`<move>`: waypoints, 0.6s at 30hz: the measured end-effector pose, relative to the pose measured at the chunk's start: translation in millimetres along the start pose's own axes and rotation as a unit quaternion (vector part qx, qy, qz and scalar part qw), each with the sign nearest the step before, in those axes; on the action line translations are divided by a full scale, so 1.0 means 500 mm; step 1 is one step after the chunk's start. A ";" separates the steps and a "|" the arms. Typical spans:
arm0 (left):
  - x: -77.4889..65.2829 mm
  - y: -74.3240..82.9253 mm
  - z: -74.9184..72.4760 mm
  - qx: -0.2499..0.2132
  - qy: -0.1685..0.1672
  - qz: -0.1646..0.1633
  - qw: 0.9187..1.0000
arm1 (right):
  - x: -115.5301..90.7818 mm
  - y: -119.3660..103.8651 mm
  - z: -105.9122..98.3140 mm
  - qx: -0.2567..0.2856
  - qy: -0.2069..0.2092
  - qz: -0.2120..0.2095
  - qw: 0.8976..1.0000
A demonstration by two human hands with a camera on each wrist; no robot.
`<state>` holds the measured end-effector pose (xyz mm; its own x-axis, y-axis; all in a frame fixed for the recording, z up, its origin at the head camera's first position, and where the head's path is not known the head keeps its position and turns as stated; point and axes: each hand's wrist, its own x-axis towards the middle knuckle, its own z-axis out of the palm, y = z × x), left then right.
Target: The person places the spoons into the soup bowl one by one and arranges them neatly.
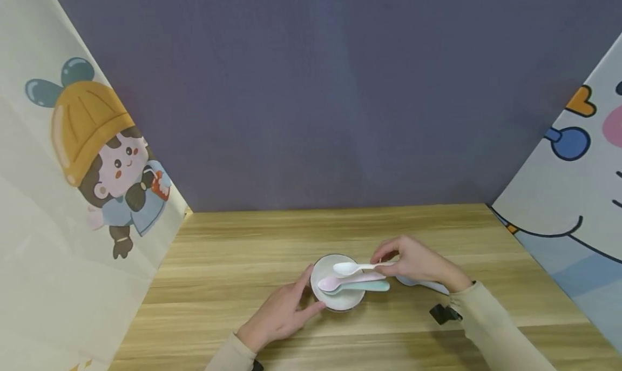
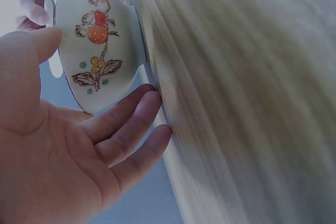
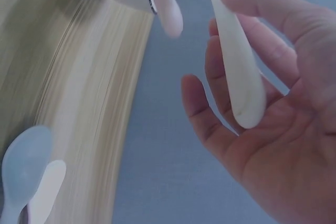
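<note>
A white bowl (image 1: pixel 342 304) with a dark rim and painted strawberries on its side (image 2: pixel 97 35) stands on the wooden table. Across it lie a pink spoon (image 1: pixel 330 283) and a mint-green spoon (image 1: pixel 374 286), handles pointing right. My left hand (image 1: pixel 282 311) rests against the bowl's left side, thumb at the near rim and fingers extended along the wall. Between thumb and fingers, my right hand (image 1: pixel 415 260) pinches a white spoon (image 1: pixel 346 268) by its handle. The bowl of that spoon is over the dish, beside the pink one.
Partly under the right forearm, a pale blue spoon (image 3: pixel 26 158) lies on the table (image 1: pixel 233 252), with a white spoon-like piece (image 3: pixel 48 190) next to it. A grey-blue panel (image 1: pixel 311 117) rises at the back, and cartoon-printed panels (image 1: pixel 39 198) flank both sides.
</note>
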<state>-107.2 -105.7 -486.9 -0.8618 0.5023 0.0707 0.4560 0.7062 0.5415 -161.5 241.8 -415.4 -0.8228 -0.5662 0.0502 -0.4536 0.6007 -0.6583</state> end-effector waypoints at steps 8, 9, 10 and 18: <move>-0.001 0.001 0.002 -0.002 0.003 0.004 1.000 | 0.020 -0.013 0.015 -0.003 -0.016 -0.021 1.000; -0.001 0.001 0.003 -0.003 0.003 0.004 1.000 | 0.021 -0.014 0.016 -0.004 -0.019 -0.022 1.000; -0.002 0.001 0.003 -0.004 0.002 0.004 1.000 | 0.023 -0.015 0.018 -0.006 -0.021 -0.021 1.000; 0.001 0.003 0.003 -0.011 0.001 0.006 1.000 | 0.038 -0.023 0.034 -0.025 -0.031 -0.027 0.999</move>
<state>-106.5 -103.6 -487.2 -0.8571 0.5090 0.0794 0.4612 0.6896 0.5583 -165.9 214.5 -419.8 -0.7747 -0.6312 0.0373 -0.5143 0.5948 -0.6179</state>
